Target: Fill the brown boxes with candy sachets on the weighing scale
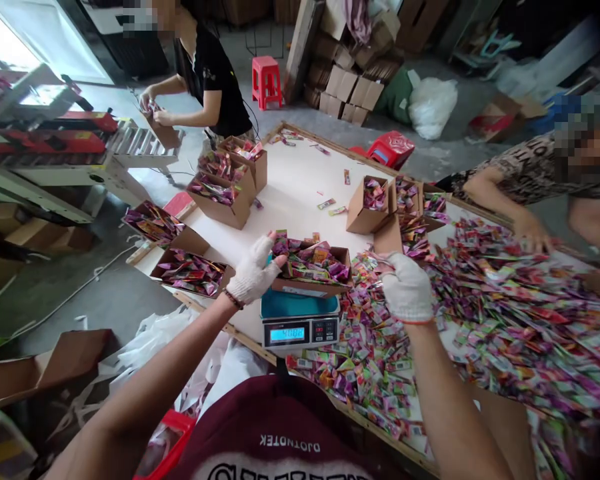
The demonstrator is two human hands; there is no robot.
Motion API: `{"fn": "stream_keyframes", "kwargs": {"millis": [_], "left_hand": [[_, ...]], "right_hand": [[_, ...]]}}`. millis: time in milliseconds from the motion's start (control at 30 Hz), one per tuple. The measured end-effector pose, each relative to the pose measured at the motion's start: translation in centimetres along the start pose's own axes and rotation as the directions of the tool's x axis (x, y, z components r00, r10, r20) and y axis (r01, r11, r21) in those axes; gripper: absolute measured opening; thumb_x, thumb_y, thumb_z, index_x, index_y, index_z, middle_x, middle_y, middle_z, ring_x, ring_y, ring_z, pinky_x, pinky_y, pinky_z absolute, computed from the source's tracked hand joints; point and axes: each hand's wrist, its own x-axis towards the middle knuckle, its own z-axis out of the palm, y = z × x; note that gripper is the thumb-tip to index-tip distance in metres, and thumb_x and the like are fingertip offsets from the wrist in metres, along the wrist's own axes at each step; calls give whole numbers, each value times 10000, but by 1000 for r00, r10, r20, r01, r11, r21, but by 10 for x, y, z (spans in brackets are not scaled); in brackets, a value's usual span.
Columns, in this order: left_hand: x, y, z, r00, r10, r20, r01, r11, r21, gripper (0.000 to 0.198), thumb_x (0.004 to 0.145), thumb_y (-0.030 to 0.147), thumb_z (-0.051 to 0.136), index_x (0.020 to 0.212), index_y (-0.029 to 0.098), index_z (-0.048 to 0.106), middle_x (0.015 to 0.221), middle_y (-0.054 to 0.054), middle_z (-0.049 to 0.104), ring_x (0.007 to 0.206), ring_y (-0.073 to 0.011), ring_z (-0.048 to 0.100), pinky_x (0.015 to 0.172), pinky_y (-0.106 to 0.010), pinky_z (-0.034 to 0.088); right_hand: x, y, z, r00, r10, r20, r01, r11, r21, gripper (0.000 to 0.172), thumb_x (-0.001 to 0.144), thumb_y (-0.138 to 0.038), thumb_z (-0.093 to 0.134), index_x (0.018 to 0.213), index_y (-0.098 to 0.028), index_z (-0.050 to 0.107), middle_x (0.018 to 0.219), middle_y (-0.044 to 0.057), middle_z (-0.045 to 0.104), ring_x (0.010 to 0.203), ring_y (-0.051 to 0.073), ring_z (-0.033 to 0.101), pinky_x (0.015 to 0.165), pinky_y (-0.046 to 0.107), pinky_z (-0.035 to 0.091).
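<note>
An open cardboard box (pixel 300 289) full of small purple and orange packets sits on the blue pan of a digital scale (pixel 300 331) with a lit display. My left hand (pixel 254 272), in a white glove with bare fingertips, is at the box's left end, thumb and fingers apart. To the right of the box, my right hand (pixel 407 288), gloved the same way, hovers over the loose packets (pixel 375 347). Its fingers are curled together; whatever is between them is too small to make out.
Filled boxes (pixel 223 200) stand at the table's left, with others (pixel 370 207) at the right. A big packet heap (pixel 520 293) covers the right side, where a co-worker's hand (pixel 533 233) reaches in. Another person (pixel 215 87) handles a box beside a roller conveyor (pixel 135 140).
</note>
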Motion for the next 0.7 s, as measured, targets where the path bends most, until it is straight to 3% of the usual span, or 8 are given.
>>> {"fn": "stream_keyframes", "kwargs": {"millis": [67, 167, 267, 333, 400, 467, 567, 700], "left_hand": [[13, 19, 11, 979, 168, 114, -176, 982, 64, 617, 974, 470, 512, 1476, 113, 489, 1484, -208, 540, 1401, -318, 484, 1178, -495, 375], [18, 44, 34, 897, 250, 365, -336, 921, 195, 616, 937, 531, 561, 1352, 78, 599, 1346, -235, 631, 1269, -349, 580, 1122, -515, 400], [22, 59, 51, 853, 157, 497, -334, 897, 289, 715, 850, 675, 599, 1187, 50, 684, 1221, -278, 666, 1142, -396, 634, 1015, -549, 468], [27, 59, 49, 834, 163, 528, -328, 915, 234, 677, 834, 690, 607, 1094, 74, 715, 1167, -269, 682, 1106, -395, 652, 980, -551, 502], [31, 51, 34, 857, 253, 450, -322, 943, 84, 521, 906, 582, 577, 1117, 125, 711, 1221, -228, 680, 1175, -352, 643, 1012, -506, 518], [29, 34, 12, 930, 293, 221, -290, 956, -46, 413, 969, 429, 526, 1271, 178, 652, 1409, -188, 598, 1341, -297, 554, 1101, -460, 486], [10, -11, -22, 993, 98, -68, -102, 992, -68, 443, 989, 353, 481, 1408, 228, 553, 1581, -153, 440, 1443, -276, 459, 1166, -466, 438], [-42, -85, -41, 977, -183, -111, 195, 975, 107, 388, 955, 335, 466, 1272, 199, 644, 1494, -157, 542, 1384, -300, 527, 1132, -474, 473]], "right_hand": [[-15, 16, -16, 998, 48, 33, -41, 979, -200, 327, 873, -282, 573, 1144, -157, 706, 1158, 172, 682, 1059, 336, 644, 915, 469, 516], [-33, 13, -17, 970, -172, 171, 204, 959, -195, 414, 866, -317, 647, 1252, -168, 658, 1266, 169, 648, 1159, 333, 607, 996, 489, 482], [-37, -17, 10, 816, -472, 334, 517, 854, -59, 369, 888, -226, 615, 1255, -199, 650, 1292, 116, 669, 1244, 295, 571, 1170, 546, 309], [-26, -37, 33, 756, -505, 416, 572, 819, -47, 264, 879, -164, 574, 1113, -202, 691, 1183, 89, 712, 1176, 265, 598, 1180, 533, 270], [-5, -51, 52, 755, -466, 460, 553, 830, -66, 181, 875, -147, 541, 941, -203, 700, 993, 68, 726, 1019, 231, 624, 1094, 448, 359], [25, -61, 64, 781, -420, 462, 516, 851, -100, 168, 887, -174, 528, 888, -202, 693, 892, 73, 707, 919, 227, 612, 968, 399, 415], [78, -82, 83, 816, -365, 448, 465, 875, -134, 187, 914, -233, 519, 952, -196, 697, 908, 102, 705, 908, 239, 602, 909, 400, 410], [153, -129, 131, 824, -340, 453, 433, 894, -116, 198, 954, -262, 522, 985, -165, 692, 932, 95, 699, 916, 223, 618, 953, 433, 437]]}}
